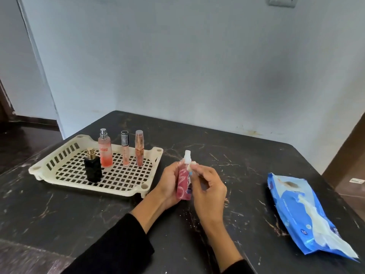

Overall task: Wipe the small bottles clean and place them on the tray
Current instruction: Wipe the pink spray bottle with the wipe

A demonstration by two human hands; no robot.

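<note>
Left hand (167, 184) curls round a pink spray bottle (184, 184), holding it upright above the counter (237, 175), just right of the tray (138, 191). Right hand (207, 186) pinches a small white wipe (192, 165) against the bottle's neck. On the tray stand four bottles: a black one (92, 169), an orange one (105, 150), and two slim tubes (125, 149) (139, 148). Well right of the tray lies a blue wipes pack (304, 212).

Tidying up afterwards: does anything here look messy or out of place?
The blue wipes pack lies open at the right with a white wipe trailing out. The four bottles in the tray all stand upright; nothing looks spilled.
</note>
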